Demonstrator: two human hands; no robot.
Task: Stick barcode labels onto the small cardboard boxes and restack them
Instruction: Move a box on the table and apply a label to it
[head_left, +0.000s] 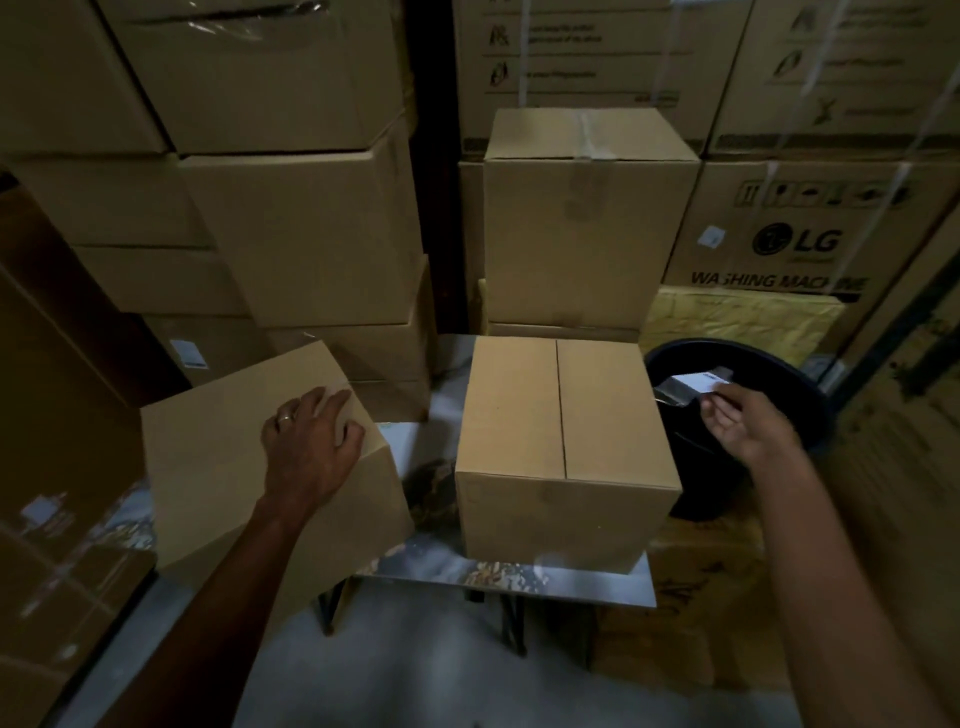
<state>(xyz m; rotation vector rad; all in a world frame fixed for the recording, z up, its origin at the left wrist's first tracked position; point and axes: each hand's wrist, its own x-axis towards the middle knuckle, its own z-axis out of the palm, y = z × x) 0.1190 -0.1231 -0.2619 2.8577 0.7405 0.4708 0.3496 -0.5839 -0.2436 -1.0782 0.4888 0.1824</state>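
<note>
My left hand (306, 441) lies with curled fingers on the top corner of a tilted plain brown cardboard box (249, 467) at the lower left of the frame; the fingers grip its edge. There is a ring on one finger. My right hand (748, 426), at the middle right, pinches a small white barcode label (709, 380) between thumb and fingertips. The label is a flat paper rectangle with a dark print along one edge, and a shiny backing strip hangs from it. It is held over a round black plastic bin (769, 364).

Between my hands stands an upright brown cardboard box (561, 436), matte and smooth, with a straight seam down its closed top flaps. Both boxes are on a glossy marble-patterned table top (519, 574) on dark legs. Behind, in the upper half of the frame, many larger brown cartons are stacked; one printed LG washing machine carton (795, 244) is at the upper right, with clear strapping.
</note>
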